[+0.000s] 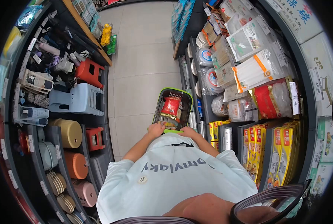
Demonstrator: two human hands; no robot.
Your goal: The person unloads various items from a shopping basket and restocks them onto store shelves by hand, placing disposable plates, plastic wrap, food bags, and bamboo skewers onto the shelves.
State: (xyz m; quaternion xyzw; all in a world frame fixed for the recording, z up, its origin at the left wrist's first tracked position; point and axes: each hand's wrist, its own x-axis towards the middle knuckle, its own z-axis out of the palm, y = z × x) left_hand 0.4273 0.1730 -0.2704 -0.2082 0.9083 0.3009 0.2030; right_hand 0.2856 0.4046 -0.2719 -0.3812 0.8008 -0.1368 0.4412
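A black shopping basket (159,105) with a bright green rim is in front of my body, low in the aisle. My left hand (156,129) is closed on its near left corner. At the near right corner, my right hand (189,133) grips the edge, with some fingers hidden from above. Inside the basket lies a red packet (171,106) with gold edges. Nearer to me in it is a yellowish packet (170,124), partly covered and too small to read.
Shelves line both sides. On the left are a blue stool (77,99), a red stool (90,73) and a yellow bin (70,133). On the right hang bagged disposable tableware (254,71) above yellow boxes (282,155). Grey floor tiles (136,59) stretch ahead.
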